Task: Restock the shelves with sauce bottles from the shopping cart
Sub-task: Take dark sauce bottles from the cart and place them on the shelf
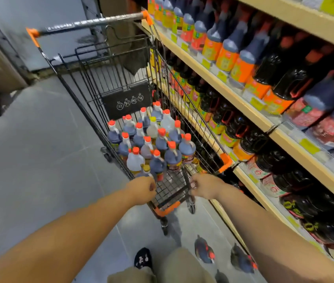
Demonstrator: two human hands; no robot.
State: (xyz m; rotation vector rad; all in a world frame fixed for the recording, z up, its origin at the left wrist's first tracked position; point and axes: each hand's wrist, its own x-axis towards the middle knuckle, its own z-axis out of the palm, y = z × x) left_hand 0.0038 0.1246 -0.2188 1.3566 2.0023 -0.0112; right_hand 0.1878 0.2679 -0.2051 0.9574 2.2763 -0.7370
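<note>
A black wire shopping cart (92, 82) with orange corners stands in the aisle, its basket holding several sauce bottles (151, 139) with orange caps, most dark, a few pale. My left hand (141, 190) is closed on the cart's near rim at the left. My right hand (204, 187) grips the near rim at the right. The shelves (233, 94) on the right carry rows of dark sauce bottles with orange, yellow and red labels.
Two or three dark bottles (204, 250) lie on the grey tiled floor near my feet, beside the bottom shelf. My shoe (143, 258) and trouser leg show at the bottom. A grey wall and a metal rack stand at the far left.
</note>
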